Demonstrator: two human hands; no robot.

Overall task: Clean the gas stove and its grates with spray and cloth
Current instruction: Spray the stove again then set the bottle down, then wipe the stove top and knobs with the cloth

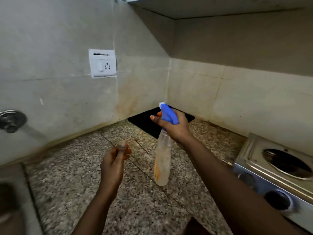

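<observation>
The gas stove (277, 168) sits at the right edge of the granite desk (84, 175), its near burner well bare with no grate on it; whether it is wiped yet is a guess, though stains suggest most cleaning is left. The spray bottle (162, 160) hangs above the desk, the right hand (172, 126) with fingers clamped around its blue trigger head, nozzle aimed away from the stove. The left hand (113, 163) hovers beside it, fingers loosely curled, holding nothing. No cloth shows
</observation>
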